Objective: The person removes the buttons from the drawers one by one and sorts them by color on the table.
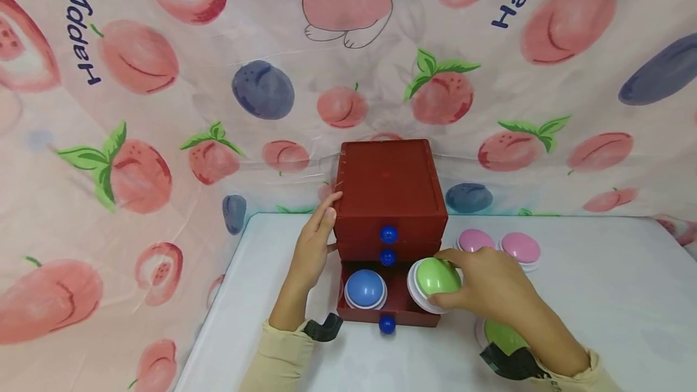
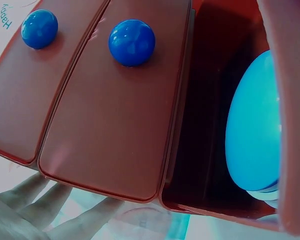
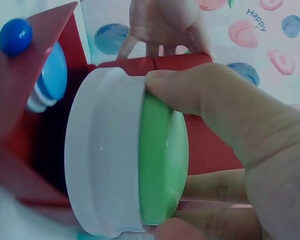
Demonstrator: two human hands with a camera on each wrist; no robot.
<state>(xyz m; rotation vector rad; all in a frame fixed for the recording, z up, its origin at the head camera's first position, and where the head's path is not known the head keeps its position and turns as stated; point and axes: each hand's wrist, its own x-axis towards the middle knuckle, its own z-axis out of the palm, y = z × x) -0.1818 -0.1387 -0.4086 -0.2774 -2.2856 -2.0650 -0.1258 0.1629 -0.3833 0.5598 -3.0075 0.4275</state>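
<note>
A red-brown drawer box (image 1: 388, 180) with blue knobs stands on the white table, its bottom drawer (image 1: 354, 316) pulled out. My left hand (image 1: 313, 247) rests against the box's left side, fingers (image 2: 87, 220) fairly straight. In the left part of the drawer sits a blue domed button (image 1: 366, 288) on a white base. My right hand (image 1: 492, 277) grips a green domed button (image 1: 437, 277) with a white base, thumb on one side and fingers on the other. That button is tilted over the drawer's right part; whether it touches the drawer floor I cannot tell.
Two pink domed buttons (image 1: 520, 248) lie on the table (image 1: 615, 295) right of the box. Another green domed button (image 1: 503, 336) is partly hidden under my right wrist. Behind the box hangs a fruit-patterned cloth (image 1: 343, 65). The two upper drawers are closed.
</note>
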